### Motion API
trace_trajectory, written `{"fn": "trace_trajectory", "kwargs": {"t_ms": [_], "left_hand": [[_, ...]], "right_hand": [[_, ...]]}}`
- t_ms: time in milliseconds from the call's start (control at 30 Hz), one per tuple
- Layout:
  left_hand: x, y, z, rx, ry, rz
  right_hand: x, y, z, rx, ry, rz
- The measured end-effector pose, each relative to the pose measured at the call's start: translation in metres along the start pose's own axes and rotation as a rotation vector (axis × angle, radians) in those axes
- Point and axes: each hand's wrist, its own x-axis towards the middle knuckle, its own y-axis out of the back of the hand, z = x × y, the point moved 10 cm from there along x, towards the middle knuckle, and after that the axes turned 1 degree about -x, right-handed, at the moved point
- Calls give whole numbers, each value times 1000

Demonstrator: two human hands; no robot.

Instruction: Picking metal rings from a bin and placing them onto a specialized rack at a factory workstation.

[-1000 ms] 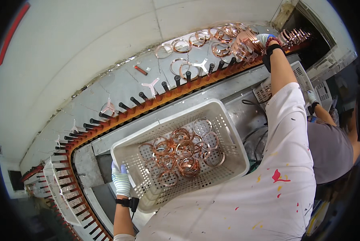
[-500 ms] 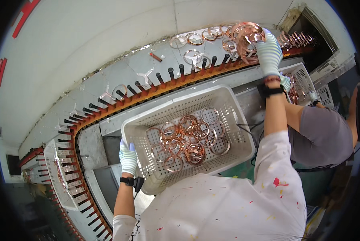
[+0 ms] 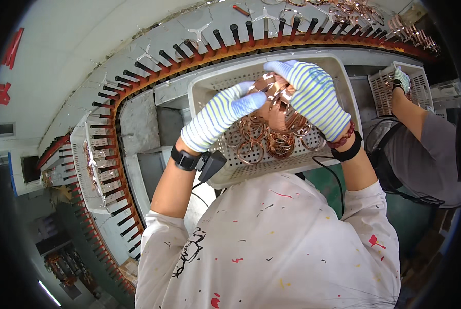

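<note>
A bunch of shiny copper-coloured rings [image 3: 277, 116] is held up over a white perforated plastic crate [image 3: 202, 90]. My right hand [image 3: 315, 98], in a striped knit glove, is closed round the bunch from the right and top. My left hand [image 3: 215, 116], gloved alike, closes on the left side of the same bunch, thumb and fingers against it. Some fingertips are hidden behind the rings. Below, more loose copper rings [image 3: 250, 150] lie in the crate, partly covered by the bunch and my hands.
A curved conveyor [image 3: 199, 55] with black-tipped upright pegs runs behind and left of the crate. More rings [image 3: 351, 13] lie on the ledge beyond it. Another white crate [image 3: 78, 154] stands at left. At right, a co-worker's gloved hand [image 3: 401, 80] is at a further crate [image 3: 379, 95].
My right hand has brought the bunch of rings from the far ledge back over the crate. My left hand has left the crate's rim and come onto the bunch. The view has shifted.
</note>
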Motion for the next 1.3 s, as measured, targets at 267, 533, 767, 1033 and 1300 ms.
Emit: {"fn": "trace_trajectory", "kwargs": {"t_ms": [267,533,767,1033,1300], "left_hand": [[-23,-25,-18,-132,30,-118],[-49,7,-16,-217,-6,170],[-60,6,-52,-477,-101,173],[-65,-3,-61,-985,-214,61],[-62,-14,-61,-1297,-302,-43]], "right_hand": [[19,-1,-41,156,40,-186],[-39,-17,2,1260,-518,-53],[-63,-73,-45,1713,-756,-328],[-56,-44,-53,1367,-662,-83],[-44,-1,-85,954,-485,81]]}}
